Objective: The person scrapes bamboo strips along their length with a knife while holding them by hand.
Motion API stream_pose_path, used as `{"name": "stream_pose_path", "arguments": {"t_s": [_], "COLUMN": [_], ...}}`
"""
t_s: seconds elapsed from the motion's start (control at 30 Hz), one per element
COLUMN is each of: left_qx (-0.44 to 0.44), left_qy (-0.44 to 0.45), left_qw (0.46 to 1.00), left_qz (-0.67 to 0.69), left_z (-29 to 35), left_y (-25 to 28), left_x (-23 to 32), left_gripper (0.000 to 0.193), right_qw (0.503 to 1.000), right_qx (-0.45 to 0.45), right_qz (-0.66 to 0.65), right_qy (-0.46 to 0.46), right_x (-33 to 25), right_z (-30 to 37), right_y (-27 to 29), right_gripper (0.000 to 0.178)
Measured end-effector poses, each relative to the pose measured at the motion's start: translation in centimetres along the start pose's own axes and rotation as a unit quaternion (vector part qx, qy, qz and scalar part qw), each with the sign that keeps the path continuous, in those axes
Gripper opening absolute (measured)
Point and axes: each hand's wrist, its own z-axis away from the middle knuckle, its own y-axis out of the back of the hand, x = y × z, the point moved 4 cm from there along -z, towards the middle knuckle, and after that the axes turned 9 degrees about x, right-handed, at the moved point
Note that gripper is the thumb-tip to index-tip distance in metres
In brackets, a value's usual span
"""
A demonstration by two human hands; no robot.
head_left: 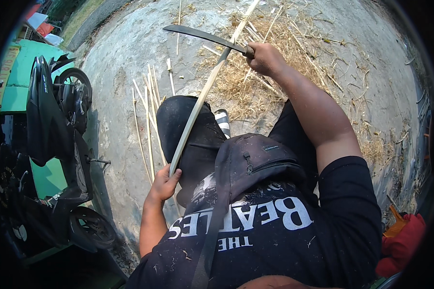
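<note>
A long pale strip of split bamboo slants from my lap up past the top edge. Its lower end is gripped by my left hand, thumb along the strip, beside my left thigh. My right hand is wrapped round the wooden handle of a machete, whose long dark curved blade points left. Near the handle the blade crosses the bamboo strip and appears to touch it. The strip passes over my left knee.
Several thin bamboo strips lie on the concrete ground left of my knee. Curled shavings are heaped ahead and to the right. Two motorbikes stand at the left. A red cloth is at lower right. A dark bag hangs across my chest.
</note>
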Motion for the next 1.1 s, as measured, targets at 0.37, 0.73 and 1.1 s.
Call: {"name": "stream_pose_path", "arguments": {"t_s": [0.37,0.73,1.1], "left_qx": [-0.017,-0.002,-0.001], "left_qy": [0.064,0.008,0.007], "left_qw": [0.997,0.999,1.000], "left_qz": [-0.024,-0.040,-0.003], "left_z": [-0.5,0.0,-0.5], "left_y": [0.5,0.5,0.6], "left_x": [-0.7,-1.2,-1.6], "left_gripper": [0.036,0.029,0.021], "right_qw": [0.997,0.999,0.962], "right_qx": [-0.027,0.014,0.008], "right_qz": [-0.008,0.040,0.064], "right_qy": [-0.068,0.016,0.265], "right_x": [1.6,2.4,-3.1], "right_z": [-0.7,-0.7,1.0], "right_y": [0.7,0.6,1.3], "right_gripper": [0.016,0.016,0.012]}}
